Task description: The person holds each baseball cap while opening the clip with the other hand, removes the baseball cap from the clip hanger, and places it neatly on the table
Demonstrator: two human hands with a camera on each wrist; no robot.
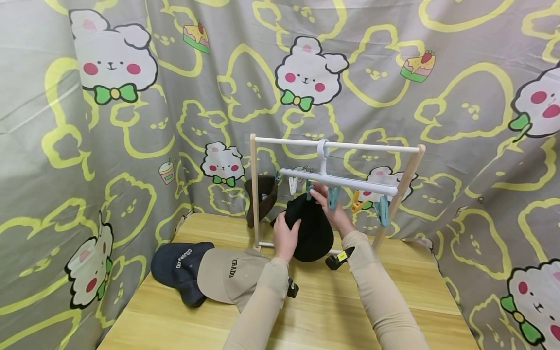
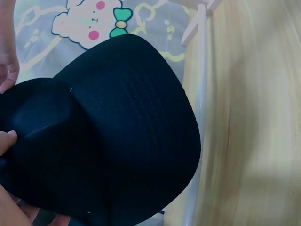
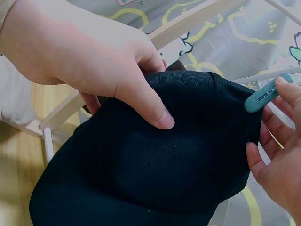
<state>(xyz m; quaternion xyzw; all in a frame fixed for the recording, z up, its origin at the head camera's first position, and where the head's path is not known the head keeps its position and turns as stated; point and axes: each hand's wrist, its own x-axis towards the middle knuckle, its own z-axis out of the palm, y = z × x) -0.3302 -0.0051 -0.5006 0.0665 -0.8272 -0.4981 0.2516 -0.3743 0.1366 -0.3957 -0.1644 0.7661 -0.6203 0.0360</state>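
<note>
A black cap [image 1: 308,233] hangs crown up, brim down, below a pale hanger [image 1: 339,181]. My left hand [image 1: 286,238] grips its side, thumb across the fabric in the right wrist view. At the upper edge of the cap sits a teal clip [image 3: 267,94], its tip over the fabric. My right hand [image 3: 282,146] pinches this clip at its far end, while another fingertip touches the cap's edge. In the left wrist view, the curved brim [image 2: 150,122] fills the middle and hides most of my left hand.
The hanger hooks over a rack's white bar [image 1: 372,147]. It bears a white clip [image 1: 293,184], a yellow clip [image 1: 358,201] and more teal clips [image 1: 383,211]. A dark brown cap [image 1: 264,197] hangs at left. A navy cap [image 1: 175,267] and a beige cap [image 1: 223,274] lie on the table.
</note>
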